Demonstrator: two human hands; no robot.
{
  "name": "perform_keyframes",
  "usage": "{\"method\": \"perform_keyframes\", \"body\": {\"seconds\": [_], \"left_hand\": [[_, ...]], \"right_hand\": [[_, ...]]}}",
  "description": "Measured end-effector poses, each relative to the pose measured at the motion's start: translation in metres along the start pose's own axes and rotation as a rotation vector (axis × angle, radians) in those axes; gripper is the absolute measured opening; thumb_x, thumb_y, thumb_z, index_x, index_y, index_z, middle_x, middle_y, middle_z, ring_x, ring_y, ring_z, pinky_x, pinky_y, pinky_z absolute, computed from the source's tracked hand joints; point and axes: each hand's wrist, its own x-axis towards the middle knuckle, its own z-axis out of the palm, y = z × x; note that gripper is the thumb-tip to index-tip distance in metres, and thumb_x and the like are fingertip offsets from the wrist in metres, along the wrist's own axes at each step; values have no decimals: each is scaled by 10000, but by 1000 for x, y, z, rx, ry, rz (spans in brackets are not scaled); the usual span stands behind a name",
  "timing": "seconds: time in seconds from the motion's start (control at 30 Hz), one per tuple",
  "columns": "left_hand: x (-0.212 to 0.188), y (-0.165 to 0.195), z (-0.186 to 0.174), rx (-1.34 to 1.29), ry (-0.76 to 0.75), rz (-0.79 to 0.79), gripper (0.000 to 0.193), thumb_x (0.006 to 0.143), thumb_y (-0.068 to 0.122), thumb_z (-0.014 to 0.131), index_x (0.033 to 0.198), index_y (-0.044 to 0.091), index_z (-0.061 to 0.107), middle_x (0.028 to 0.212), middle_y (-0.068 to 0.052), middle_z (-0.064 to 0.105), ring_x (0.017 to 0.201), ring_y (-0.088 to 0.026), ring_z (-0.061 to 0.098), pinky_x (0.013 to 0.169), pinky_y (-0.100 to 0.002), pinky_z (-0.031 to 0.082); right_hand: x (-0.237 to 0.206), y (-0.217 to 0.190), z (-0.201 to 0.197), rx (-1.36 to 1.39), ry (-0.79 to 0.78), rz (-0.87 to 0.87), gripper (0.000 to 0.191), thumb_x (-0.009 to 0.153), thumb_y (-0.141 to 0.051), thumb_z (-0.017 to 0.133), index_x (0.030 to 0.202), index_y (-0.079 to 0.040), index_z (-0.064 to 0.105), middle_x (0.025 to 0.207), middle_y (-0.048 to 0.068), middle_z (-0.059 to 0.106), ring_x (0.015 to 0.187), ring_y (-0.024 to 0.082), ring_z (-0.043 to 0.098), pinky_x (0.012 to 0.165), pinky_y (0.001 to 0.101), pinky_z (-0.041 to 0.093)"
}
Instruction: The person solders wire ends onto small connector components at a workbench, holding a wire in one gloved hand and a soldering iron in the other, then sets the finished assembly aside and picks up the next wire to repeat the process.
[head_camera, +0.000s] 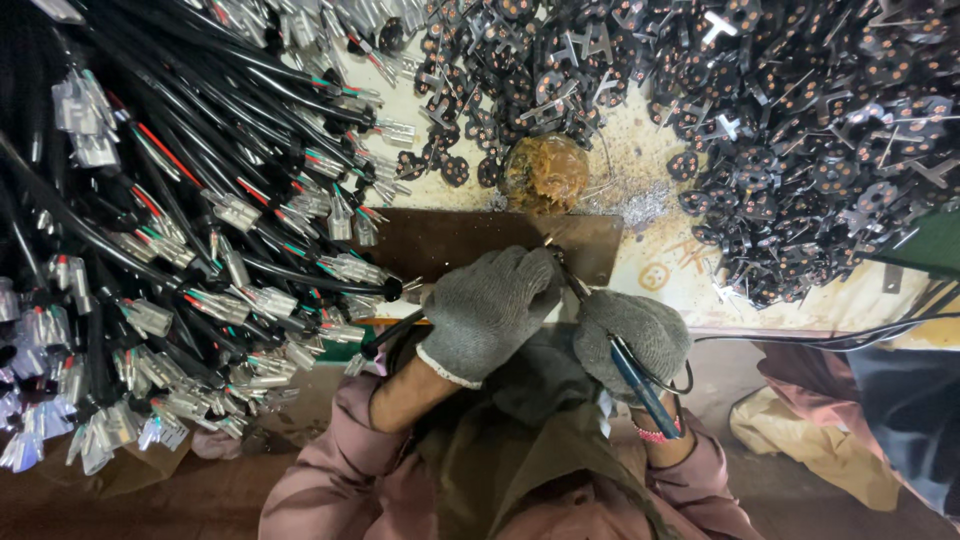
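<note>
thin black cable (395, 333) with its stripped end over the brown metal plate (440, 240), left hand (488, 310) fingers clamped on it. right hand (632, 338) fingers closed round a blue-handled soldering iron (625, 362), tip at the joint. best held steady, tip on the joint only. black plug inserts (800, 130) heaped beyond on the surface.

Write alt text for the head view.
Two grey-gloved hands meet over a brown board: the left hand holds a black cable, the right hand a blue-handled soldering iron. Bundled cables lie left, black plug inserts heaped right.
</note>
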Motion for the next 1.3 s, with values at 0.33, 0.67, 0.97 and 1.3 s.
{"method": "perform_keyframes", "body": {"seconds": [0.33,0.67,0.97,1.3], "left_hand": [[-5,-4,6,-52,-46,-39,118,901,262,714,939,170,651,854,-61,662,767,-290,682,616,-447,528],[-3,-6,7,-57,-106,-67,159,882,294,742,953,172,668,872,-66,678,765,-295,688,603,-458,526],[5,-9,0,-144,-39,-10,227,897,291,749,1065,161,668,910,-52,666,797,-276,687,657,-427,540],[11,-6,0,-87,-79,-15,263,872,280,730,1089,149,659,918,-43,662,807,-264,687,649,-415,544]], "right_hand": [[-10,9,13,-35,70,-30,238,821,-204,767,1043,-131,719,1011,79,756,935,276,743,811,372,570],[-5,5,5,-9,18,-20,276,806,-187,795,1062,-112,722,1017,100,757,931,302,746,816,391,573],[10,7,2,102,7,-30,298,814,-173,825,1077,-89,712,1025,117,757,927,314,750,806,390,581],[10,6,-1,26,-27,-29,322,803,-194,802,1079,-60,704,1025,138,746,915,320,731,794,396,566]]}}
